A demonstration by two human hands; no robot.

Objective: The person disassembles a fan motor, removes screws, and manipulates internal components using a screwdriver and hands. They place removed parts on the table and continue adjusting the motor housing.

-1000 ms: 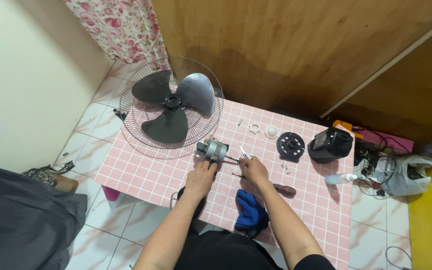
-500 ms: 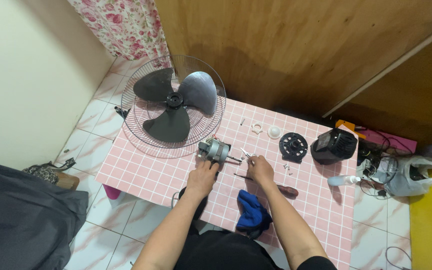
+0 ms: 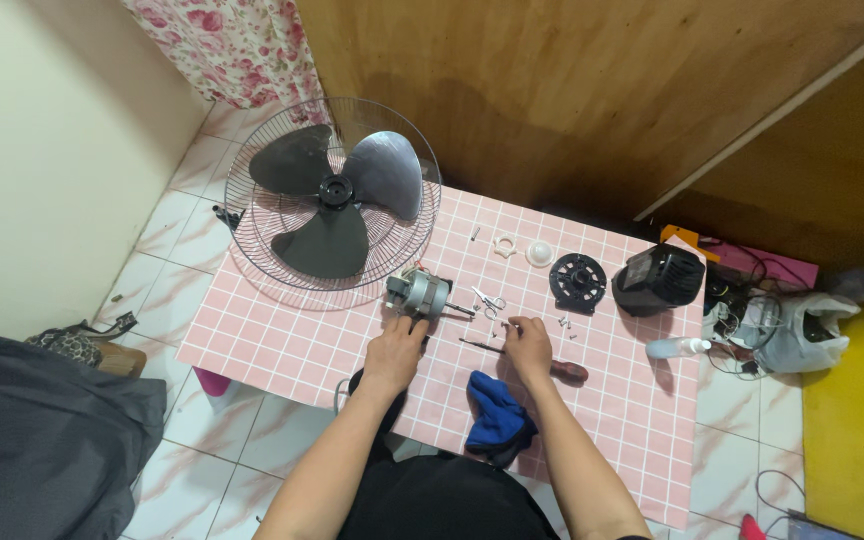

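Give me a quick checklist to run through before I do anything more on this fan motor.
1. Motor steadied: ok, left hand rests at its near side.
2. Screwdriver within reach: ok, it lies under the right hand.
3. Loose screws safe: not ok, scattered bare on the pink table.
4. Scissors clear of fingers: ok, they lie apart, beyond the right hand.
5. Fan blade out of the way: ok, it lies in the wire guard at the far left.
6. Power disconnected: cannot tell.

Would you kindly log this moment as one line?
left hand: on fan motor | right hand: over screwdriver | blue cloth: table edge
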